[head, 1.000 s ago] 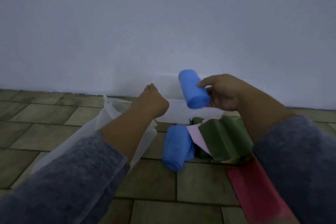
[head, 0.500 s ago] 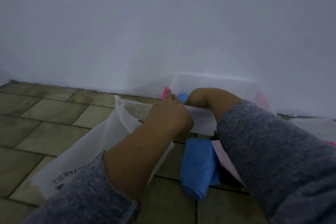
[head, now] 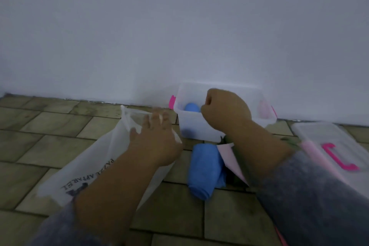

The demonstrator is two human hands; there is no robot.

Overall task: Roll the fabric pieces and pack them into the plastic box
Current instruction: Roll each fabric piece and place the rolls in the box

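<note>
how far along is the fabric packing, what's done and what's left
Done: one blue roll lies inside the plastic box.

In hand: nothing clearly. The right hand is a closed fist over the box; the left hand is spread over the white bag.

Left: a second blue roll lies on the floor, beside unrolled pink fabric. The lid is off.

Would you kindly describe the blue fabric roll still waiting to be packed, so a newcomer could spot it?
Find the clear plastic box against the white wall. On the tiled floor just in front of it lies the blue fabric roll. Unlike the blue roll in the box, it lies outside, beside flat pink fabric.
</note>
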